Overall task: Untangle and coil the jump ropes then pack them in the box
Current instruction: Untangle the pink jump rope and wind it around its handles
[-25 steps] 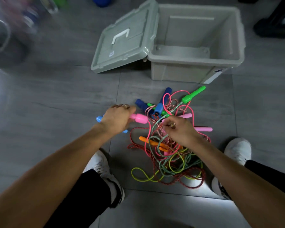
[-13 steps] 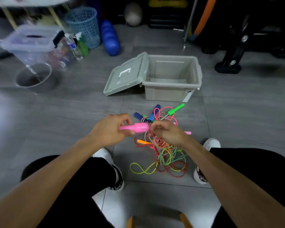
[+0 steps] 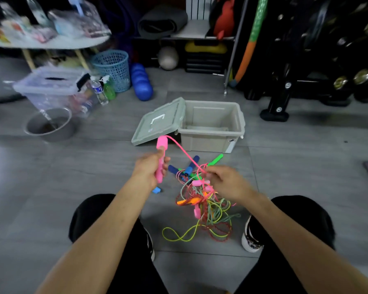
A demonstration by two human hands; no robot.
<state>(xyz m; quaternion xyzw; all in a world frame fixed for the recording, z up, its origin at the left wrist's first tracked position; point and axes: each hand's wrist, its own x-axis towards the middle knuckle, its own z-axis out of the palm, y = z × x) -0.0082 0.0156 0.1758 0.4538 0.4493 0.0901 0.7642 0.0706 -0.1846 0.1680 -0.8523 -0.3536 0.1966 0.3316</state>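
Observation:
A tangled heap of jump ropes (image 3: 206, 209) in pink, green, yellow, red and orange lies on the grey tiled floor between my feet. My left hand (image 3: 150, 168) grips a pink handle (image 3: 161, 153) held upright above the floor. Its pink cord (image 3: 185, 153) runs down and right to my right hand (image 3: 225, 181), which pinches the cord just above the heap. Blue handles (image 3: 189, 166) and a green handle (image 3: 215, 160) stick out behind the heap. The grey box (image 3: 210, 141) stands open beyond them, its lid (image 3: 159, 122) leaning against its left side.
A metal bowl (image 3: 49, 126), a clear plastic bin (image 3: 51, 90), bottles and a blue mesh basket (image 3: 113, 68) stand at the left. A black weight rack (image 3: 306, 60) fills the right. My white shoe (image 3: 250, 236) is beside the heap. A small blue piece (image 3: 157, 190) lies under my left hand.
My left hand has turned the pink handle from lying sideways to upright and raised it, drawing the pink cord taut. The camera has tilted up, showing more of the room.

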